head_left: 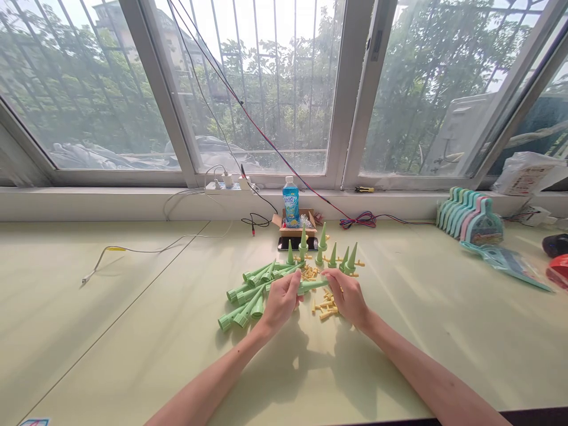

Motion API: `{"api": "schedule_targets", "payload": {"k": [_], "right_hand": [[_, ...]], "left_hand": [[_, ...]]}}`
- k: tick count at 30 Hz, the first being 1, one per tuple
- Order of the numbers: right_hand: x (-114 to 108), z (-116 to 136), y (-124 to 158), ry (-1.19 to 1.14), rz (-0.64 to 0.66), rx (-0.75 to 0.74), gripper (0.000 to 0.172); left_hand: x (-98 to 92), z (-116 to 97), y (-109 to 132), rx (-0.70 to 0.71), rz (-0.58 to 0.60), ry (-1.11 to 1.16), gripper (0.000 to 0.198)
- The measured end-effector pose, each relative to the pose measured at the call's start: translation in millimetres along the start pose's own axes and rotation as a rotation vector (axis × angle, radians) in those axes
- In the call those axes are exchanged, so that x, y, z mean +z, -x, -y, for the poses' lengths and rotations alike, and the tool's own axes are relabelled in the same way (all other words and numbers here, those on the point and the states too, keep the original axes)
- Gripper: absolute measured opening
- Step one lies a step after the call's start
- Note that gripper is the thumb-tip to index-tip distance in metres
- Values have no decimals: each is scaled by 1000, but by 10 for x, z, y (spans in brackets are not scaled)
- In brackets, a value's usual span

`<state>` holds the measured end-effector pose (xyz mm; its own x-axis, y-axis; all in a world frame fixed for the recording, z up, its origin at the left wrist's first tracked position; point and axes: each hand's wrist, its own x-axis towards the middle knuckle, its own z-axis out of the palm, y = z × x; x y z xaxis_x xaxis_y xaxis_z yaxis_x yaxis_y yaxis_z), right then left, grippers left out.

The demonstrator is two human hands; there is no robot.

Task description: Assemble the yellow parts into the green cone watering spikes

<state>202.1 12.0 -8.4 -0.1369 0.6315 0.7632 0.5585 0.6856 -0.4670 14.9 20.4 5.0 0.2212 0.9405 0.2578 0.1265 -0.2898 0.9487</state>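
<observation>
My left hand (284, 299) is wrapped round a green cone-shaped piece (313, 286), whose narrow end points right. The fingers of my right hand (346, 293) are pinched at that narrow tip; whatever small part may be between them is hidden. Several green cones lie in a pile (248, 293) to the left of my left hand. Behind my hands, several green cones (352, 259) stand upright, some with yellow pieces sticking out sideways. Small yellow pieces (327, 310) lie loose between and behind my hands.
A blue-labelled bottle (290, 204) and a small cardboard box (306, 229) stand behind a black phone (286, 243). Coiled red-blue wire (361, 220) lies near the sill. A white cable (155, 251) crosses the left side. Pastel plastic items (477, 219) stand at the right.
</observation>
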Motion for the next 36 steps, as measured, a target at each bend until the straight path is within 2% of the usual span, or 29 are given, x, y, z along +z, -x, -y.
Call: {"api": "schedule_targets", "payload": {"k": [5, 9, 18, 23, 27, 32, 36], "right_hand": [[-3, -9, 4, 9, -6, 10, 23], [-3, -9, 6, 7, -14, 12, 22], [-10, 2, 9, -20, -43, 64, 19], [-7, -8, 19, -46, -13, 96, 18], [15, -13, 2, -17, -15, 160, 19], [21, -28, -32, 67, -108, 252, 16], [18, -41, -29, 108, -98, 209, 12]], "left_hand": [[-12, -28, -2, 58, -30, -49, 46], [-21, -90, 1, 130, 4, -101, 41], [-53, -109, 29, 219, 201, -260, 28], [-61, -109, 30, 333, 259, -437, 23], [-55, -70, 46, 419, 249, -640, 22], [-35, -2, 57, 424, 168, -811, 27], [-21, 11, 53, 424, 172, -899, 29]]}}
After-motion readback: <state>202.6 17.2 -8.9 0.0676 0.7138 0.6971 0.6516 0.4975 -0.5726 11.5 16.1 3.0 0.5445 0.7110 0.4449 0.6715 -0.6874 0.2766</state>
